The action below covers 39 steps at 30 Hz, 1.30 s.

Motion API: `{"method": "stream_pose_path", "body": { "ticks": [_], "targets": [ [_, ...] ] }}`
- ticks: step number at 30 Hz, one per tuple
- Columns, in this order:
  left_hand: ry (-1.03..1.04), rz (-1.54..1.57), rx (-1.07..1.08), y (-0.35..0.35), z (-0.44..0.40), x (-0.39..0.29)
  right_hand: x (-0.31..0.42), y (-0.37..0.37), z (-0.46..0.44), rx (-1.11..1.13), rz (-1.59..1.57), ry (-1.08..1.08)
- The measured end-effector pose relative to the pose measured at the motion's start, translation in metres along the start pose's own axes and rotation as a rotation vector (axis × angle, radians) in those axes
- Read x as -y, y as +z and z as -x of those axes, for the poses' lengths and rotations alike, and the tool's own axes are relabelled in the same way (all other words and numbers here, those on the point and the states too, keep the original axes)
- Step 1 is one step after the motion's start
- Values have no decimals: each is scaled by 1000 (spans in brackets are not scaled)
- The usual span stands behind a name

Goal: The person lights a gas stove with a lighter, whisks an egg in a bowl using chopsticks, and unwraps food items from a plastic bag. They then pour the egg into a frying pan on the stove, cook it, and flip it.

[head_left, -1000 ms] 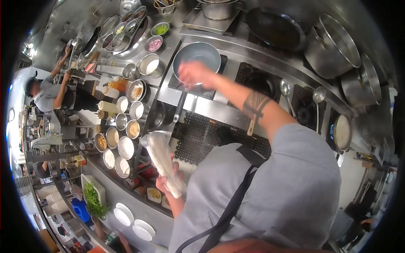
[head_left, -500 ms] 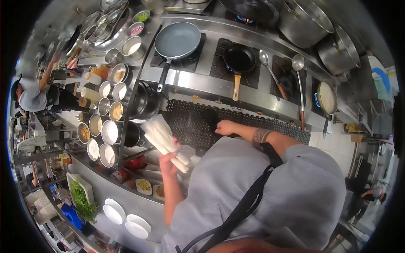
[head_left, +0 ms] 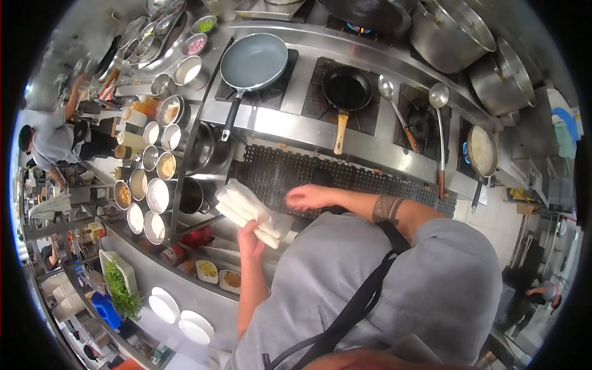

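A clear plastic bag (head_left: 239, 201) with long white rolls in it is gripped in my left hand (head_left: 249, 239), in front of my body. My right hand (head_left: 307, 197) hangs just right of the bag, not touching it, with its fingers loosely extended and nothing visible in them. Above the hands, a grey-blue pan (head_left: 254, 60) with a black handle sits on the left burner. Next to it stands a small black pan (head_left: 346, 87) with a wooden handle.
Metal bowls of ingredients (head_left: 158, 196) line the left counter. White plates (head_left: 164, 304) and a tray of green leaves (head_left: 121, 288) lie lower left. Two ladles (head_left: 439, 96), large pots (head_left: 453, 36) and a pan of pale food (head_left: 481, 148) are right. A person (head_left: 52, 147) stands far left.
My right hand has come down from over the grey-blue pan and moved beside the bag. The bag remains in my left hand, now tilted more sideways. The view has shifted, showing both pans fully.
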<state>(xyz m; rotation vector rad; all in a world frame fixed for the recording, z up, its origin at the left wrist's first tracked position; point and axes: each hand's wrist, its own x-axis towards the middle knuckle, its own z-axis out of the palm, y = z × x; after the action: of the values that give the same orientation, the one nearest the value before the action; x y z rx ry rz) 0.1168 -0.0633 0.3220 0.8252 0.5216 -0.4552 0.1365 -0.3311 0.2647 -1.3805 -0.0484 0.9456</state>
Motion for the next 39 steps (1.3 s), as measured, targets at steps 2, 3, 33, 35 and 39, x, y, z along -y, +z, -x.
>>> {"method": "stream_pose_path", "body": {
  "ticks": [2, 3, 33, 35, 39],
  "targets": [
    [54, -31, 22, 20, -4, 0, 60, 28, 5, 75, 11, -125],
    [97, -65, 34, 30, -5, -1, 77, 44, -1, 48, -68, -274],
    [-52, 241, 363, -27, 6, -2, 171, 71, 54, -351, 233, -349],
    [-67, 201, 355, -13, 11, 0, 152, 69, 66, -353, 404, -374],
    [-4, 135, 328, 24, 26, 14, 106, 71, 76, -308, 592, -371]
  ]
}}
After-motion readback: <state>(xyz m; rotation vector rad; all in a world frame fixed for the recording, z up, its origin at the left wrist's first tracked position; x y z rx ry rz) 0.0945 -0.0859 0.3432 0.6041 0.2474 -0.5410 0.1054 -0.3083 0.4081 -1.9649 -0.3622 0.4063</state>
